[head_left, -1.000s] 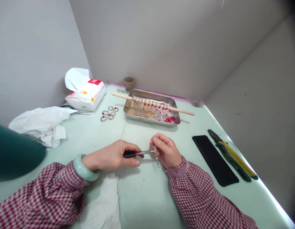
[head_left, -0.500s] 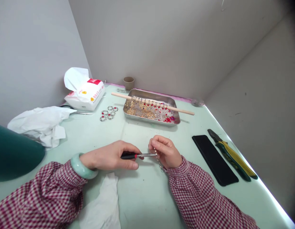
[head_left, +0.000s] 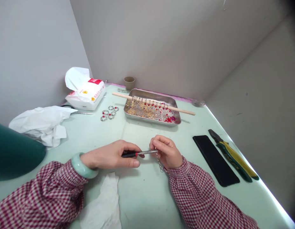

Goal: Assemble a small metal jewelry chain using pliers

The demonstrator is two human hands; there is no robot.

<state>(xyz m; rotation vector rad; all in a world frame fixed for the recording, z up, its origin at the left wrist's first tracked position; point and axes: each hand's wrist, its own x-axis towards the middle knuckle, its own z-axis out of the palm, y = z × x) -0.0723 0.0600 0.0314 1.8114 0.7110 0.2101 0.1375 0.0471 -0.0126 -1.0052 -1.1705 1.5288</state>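
My left hand (head_left: 117, 155) is closed around the dark handles of slim pliers (head_left: 147, 152), whose metal jaws point right. The tips of the jaws touch or nearly touch a thin beaded chain (head_left: 159, 160). My right hand (head_left: 167, 151) pinches the upper end of that chain between thumb and fingers, and the rest dangles below the fingertips. Beyond the hands, a metal tray (head_left: 152, 121) holds gold, clear and red beads. Several small beaded rings (head_left: 109, 113) with red beads lie left of the tray.
A wooden stick (head_left: 183, 110) wound with beads lies across the tray. On the right are a black flat case (head_left: 215, 160) and yellow-green pliers (head_left: 233, 157). Tissues (head_left: 86, 93), a crumpled cloth (head_left: 42, 122) and a green cylinder (head_left: 16, 154) stand left. A small cup (head_left: 129, 83) is behind.
The plier jaws have tilted slightly upward, their tips now higher on the chain. Both hands stay almost where they were; the whole view has shifted a little.
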